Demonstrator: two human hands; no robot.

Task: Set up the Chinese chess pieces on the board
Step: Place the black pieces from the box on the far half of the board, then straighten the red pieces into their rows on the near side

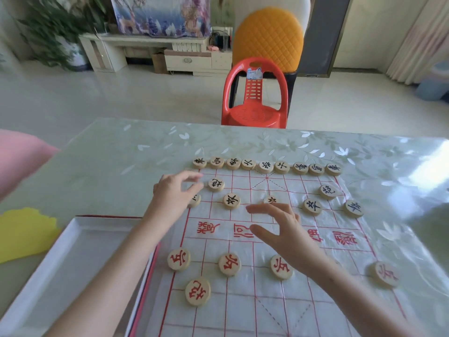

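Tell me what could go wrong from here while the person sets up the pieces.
1. The right hand and its forearm reach over a red soldier; a pull back may knock it off its crossing.
2. The left hand partly covers a black piece at the board's edge, beside the black cannon; its fingers may nudge either.
3. The board looks like a thin, creased sheet; a dragged wrist may shift it and its pieces.

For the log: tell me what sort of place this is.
Probably a home living room: a low white cabinet against the far wall, a potted plant beside it, and a red plastic chair at a floral-covered table.
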